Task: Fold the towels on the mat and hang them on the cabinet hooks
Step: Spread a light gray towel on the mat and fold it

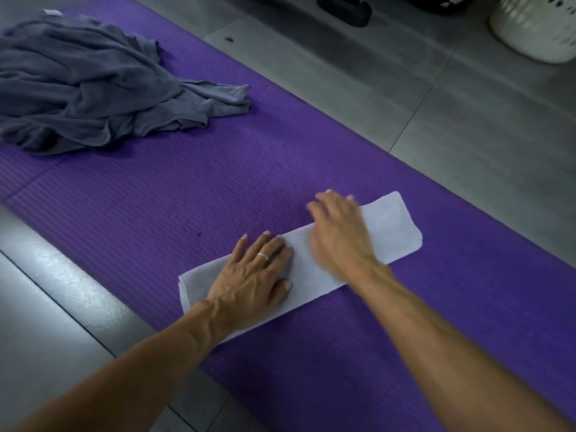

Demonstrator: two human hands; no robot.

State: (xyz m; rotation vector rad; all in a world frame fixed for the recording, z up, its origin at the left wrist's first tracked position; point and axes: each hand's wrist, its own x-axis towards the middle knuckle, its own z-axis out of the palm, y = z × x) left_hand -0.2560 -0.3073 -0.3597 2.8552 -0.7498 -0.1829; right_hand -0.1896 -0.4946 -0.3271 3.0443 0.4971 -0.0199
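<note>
On purple mat [193, 194]: left hand [254, 280] and right hand [338, 235], fingers straight, pressing folded pale towel [392, 226].

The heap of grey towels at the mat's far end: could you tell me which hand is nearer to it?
Left. The left hand presses the folded towel's near end, on the heap's side; the right hand rests farther along.

We see a dim, soft-lit scene with muted colours. A pale sheen of glare lies on the grey tiled floor [71, 275] at the left. Motion blur smears the right hand [339, 235], while the left hand [252, 282] stays fairly sharp. The far top edge falls into shadow, and straight lines bow slightly near the borders.
</note>
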